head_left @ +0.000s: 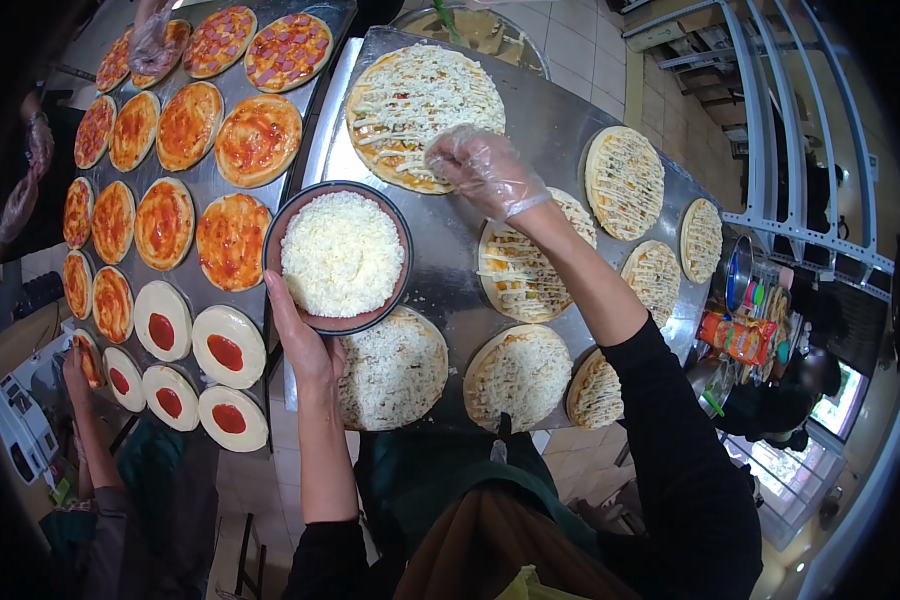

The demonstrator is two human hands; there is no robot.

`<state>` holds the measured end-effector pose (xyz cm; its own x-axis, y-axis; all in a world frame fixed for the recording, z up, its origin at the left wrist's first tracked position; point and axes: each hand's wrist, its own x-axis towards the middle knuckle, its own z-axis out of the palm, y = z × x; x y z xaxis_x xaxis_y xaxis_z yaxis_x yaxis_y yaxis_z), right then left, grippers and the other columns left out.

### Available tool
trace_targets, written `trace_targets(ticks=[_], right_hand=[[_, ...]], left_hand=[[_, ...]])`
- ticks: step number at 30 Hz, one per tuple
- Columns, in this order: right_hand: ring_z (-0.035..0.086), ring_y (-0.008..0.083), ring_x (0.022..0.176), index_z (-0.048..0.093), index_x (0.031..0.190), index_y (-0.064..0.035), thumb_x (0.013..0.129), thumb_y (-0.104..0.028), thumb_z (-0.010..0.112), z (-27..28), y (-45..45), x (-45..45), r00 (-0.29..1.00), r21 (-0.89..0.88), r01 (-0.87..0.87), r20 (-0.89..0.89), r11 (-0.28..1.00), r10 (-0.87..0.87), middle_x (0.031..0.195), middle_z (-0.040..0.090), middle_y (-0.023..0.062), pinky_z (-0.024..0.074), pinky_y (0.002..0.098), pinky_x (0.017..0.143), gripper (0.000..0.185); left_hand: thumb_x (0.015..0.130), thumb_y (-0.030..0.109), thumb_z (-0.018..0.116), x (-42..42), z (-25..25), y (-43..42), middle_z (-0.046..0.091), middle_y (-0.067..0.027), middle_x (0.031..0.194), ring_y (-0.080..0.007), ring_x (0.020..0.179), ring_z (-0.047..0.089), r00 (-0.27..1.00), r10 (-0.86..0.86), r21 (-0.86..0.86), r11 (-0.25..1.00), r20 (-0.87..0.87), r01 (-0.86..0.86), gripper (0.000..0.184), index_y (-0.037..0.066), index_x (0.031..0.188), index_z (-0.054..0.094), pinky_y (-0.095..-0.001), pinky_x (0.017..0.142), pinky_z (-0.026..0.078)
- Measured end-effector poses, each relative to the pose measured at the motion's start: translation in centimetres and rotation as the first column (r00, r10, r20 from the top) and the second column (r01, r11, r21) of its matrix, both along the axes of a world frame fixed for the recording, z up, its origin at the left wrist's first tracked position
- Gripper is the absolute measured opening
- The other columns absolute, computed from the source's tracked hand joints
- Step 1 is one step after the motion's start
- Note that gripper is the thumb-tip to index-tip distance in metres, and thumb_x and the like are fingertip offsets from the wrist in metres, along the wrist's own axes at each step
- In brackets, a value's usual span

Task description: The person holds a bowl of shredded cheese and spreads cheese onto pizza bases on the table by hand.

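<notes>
My left hand (pixel 307 345), bare, grips the near-left rim and side of a dark-rimmed bowl (pixel 407 262). White grated cheese (pixel 340 255) fills the bowl. My right hand (pixel 485 172), in a clear plastic glove, is over the right edge of a large pizza (pixel 410 105) with its fingers curled together; whatever they hold is hidden. Cheese and pale sauce lines cover that pizza. Below my right wrist lies a sauce-striped pizza (pixel 520 280). Nearer my body are a cheese-covered pizza (pixel 395 370) and another partly cheese-covered pizza (pixel 518 375).
More striped pizzas (pixel 625 182) lie along the right of the metal table (pixel 550 110). On the left table, other people's hands (pixel 152 45) work among red-sauced bases (pixel 234 240) and several plain dough rounds (pixel 228 345). A metal rack (pixel 790 130) stands at right.
</notes>
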<state>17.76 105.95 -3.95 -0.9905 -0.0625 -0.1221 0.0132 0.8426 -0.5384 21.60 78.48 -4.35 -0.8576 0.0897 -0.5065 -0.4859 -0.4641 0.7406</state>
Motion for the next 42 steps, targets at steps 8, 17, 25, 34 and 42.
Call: trace_targets(ticks=[8, 17, 25, 34, 42], right_hand=[[0.063, 0.0314, 0.091, 0.065, 0.103, -0.0046, 0.092, -0.015, 0.058, -1.0, -0.5, -0.4, 1.000, 0.033, -0.006, -0.021, 0.999, 0.006, 0.097, 0.065, 0.0158, 0.0514, 0.0396, 0.080, 0.016], [0.063, 0.0307, 0.085, 0.066, 0.101, -0.0057, 0.090, -0.014, 0.060, -1.0, -1.6, -3.9, 0.978, 0.026, -0.138, -0.152, 0.990, 0.140, 0.090, 0.066, 0.0154, 0.0513, 0.0402, 0.078, 0.015], [0.065, 0.0293, 0.088, 0.067, 0.101, -0.0055, 0.085, -0.007, 0.063, -0.8, -2.5, -3.6, 0.989, -0.001, -0.110, -0.101, 0.994, 0.109, 0.092, 0.067, 0.0143, 0.0534, 0.0393, 0.079, 0.016], [0.067, 0.0309, 0.082, 0.068, 0.108, -0.0069, 0.092, -0.012, 0.057, 1.1, -3.4, -3.9, 1.000, -0.065, -0.013, 0.022, 0.998, 0.014, 0.099, 0.069, 0.0155, 0.0554, 0.0356, 0.080, 0.020], [0.063, 0.0353, 0.099, 0.060, 0.115, -0.0013, 0.091, -0.027, 0.062, 4.1, -9.5, 2.3, 0.922, -0.137, -0.380, 0.020, 0.915, 0.386, 0.107, 0.061, 0.0199, 0.0536, 0.0382, 0.082, 0.035]], left_hand=[[0.102, 0.050, 0.038, 0.3, 0.5, -0.2, 0.044, -0.0150, 0.141, -0.0245, 0.129, 0.047, 1.000, 0.001, -0.016, 1.000, 0.024, 0.000, 0.065, 0.000, 0.144, 0.033, -0.0371, 0.107, 0.041], [0.102, 0.050, 0.039, 0.4, 0.5, -0.3, 0.046, -0.0149, 0.139, -0.0245, 0.127, 0.050, 1.000, -0.005, 0.006, 1.000, 0.025, 0.005, 0.064, 0.000, 0.143, 0.035, -0.0373, 0.106, 0.042], [0.102, 0.049, 0.040, 0.3, 0.4, -0.1, 0.047, -0.0152, 0.138, -0.0245, 0.126, 0.051, 1.000, 0.002, 0.012, 1.000, 0.020, -0.002, 0.063, 0.000, 0.142, 0.035, -0.0369, 0.105, 0.042], [0.102, 0.048, 0.040, 0.0, 0.5, 0.5, 0.047, -0.0157, 0.137, -0.0242, 0.125, 0.051, 1.000, 0.002, 0.004, 1.000, 0.030, -0.002, 0.062, 0.000, 0.142, 0.035, -0.0365, 0.105, 0.043], [0.104, 0.045, 0.037, -0.3, -0.3, 2.3, 0.050, -0.0146, 0.132, -0.0215, 0.121, 0.051, 0.997, -0.046, -0.055, 0.998, -0.061, 0.042, 0.057, 0.000, 0.139, 0.037, -0.0358, 0.102, 0.044]])
